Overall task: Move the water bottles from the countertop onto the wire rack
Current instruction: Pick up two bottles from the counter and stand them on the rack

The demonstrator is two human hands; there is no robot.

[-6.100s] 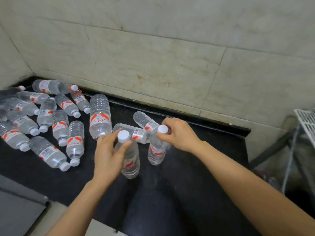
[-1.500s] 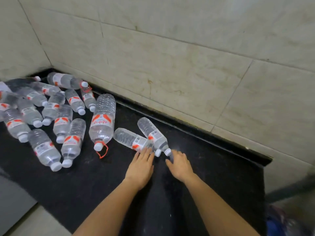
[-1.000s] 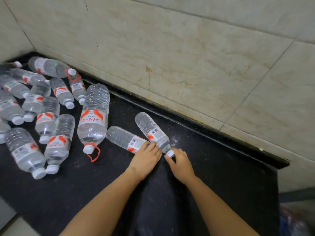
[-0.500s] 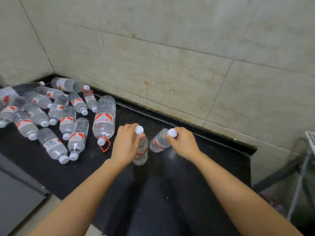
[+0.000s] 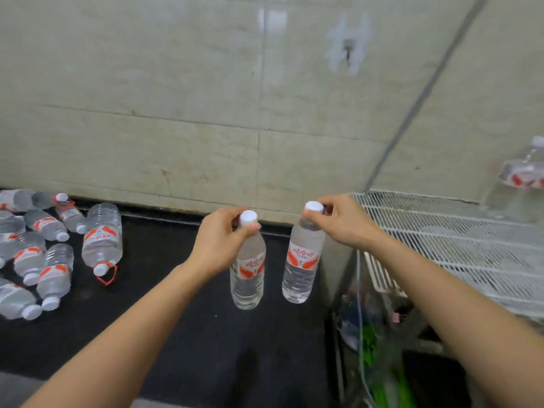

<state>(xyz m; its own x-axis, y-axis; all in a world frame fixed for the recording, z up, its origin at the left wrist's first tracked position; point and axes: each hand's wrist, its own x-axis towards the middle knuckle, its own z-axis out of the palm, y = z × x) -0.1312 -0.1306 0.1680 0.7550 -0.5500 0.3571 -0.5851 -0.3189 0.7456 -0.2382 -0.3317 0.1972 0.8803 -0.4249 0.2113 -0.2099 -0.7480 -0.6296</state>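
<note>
1. The left hand (image 5: 219,240) pinches one small water bottle (image 5: 247,269) at the neck, just under its white cap; its fingers (image 5: 232,214) curl round the neck, with the thumb on the near side.
2. The right hand (image 5: 343,223) pinches a second small bottle (image 5: 300,260) the same way, its fingers (image 5: 328,201) closed round the cap and neck.
3. Both bottles hang upright, side by side but apart, over the right end of the black table (image 5: 176,319).
4. The second bottle is at the table's right edge, near the white wire rack (image 5: 456,240), which stands just beside the table.
5. At the far right a blurred standing bottle (image 5: 527,169) is on the rack.
6. A cluster of small bottles (image 5: 44,254) lies on its side on the left of the table.
7. A larger bottle (image 5: 101,240) with a red ring at its neck lies beside that cluster.
8. A pale tiled wall (image 5: 176,113) runs behind the table and the rack.
</note>
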